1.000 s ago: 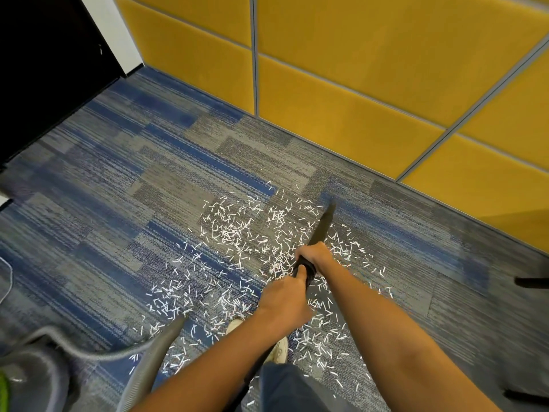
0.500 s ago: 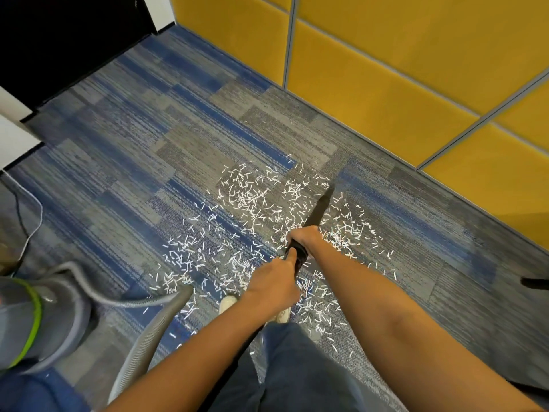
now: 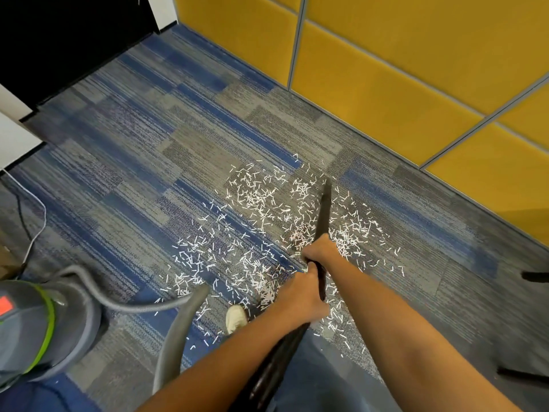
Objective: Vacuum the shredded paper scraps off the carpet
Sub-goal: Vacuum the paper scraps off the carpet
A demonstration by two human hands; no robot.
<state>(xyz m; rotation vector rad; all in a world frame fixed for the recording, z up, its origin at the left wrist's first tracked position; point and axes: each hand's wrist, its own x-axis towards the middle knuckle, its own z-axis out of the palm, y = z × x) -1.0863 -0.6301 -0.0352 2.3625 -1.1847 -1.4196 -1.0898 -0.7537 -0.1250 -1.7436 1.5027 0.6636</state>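
We grip the black vacuum wand (image 3: 324,209) with both hands. Our right hand (image 3: 320,251) curls round it farther forward, and our left hand (image 3: 300,298) wraps it just behind, nearer our body. Ahead of the right hand, the wand's narrow tip reaches into the shredded paper scraps (image 3: 258,203), which lie scattered over the blue-grey carpet (image 3: 142,150) ahead of and on either side of both hands. Left of the left hand, a grey hose (image 3: 175,337) curves to the vacuum canister (image 3: 32,328). A pale shoe (image 3: 236,318) shows just left of that hand.
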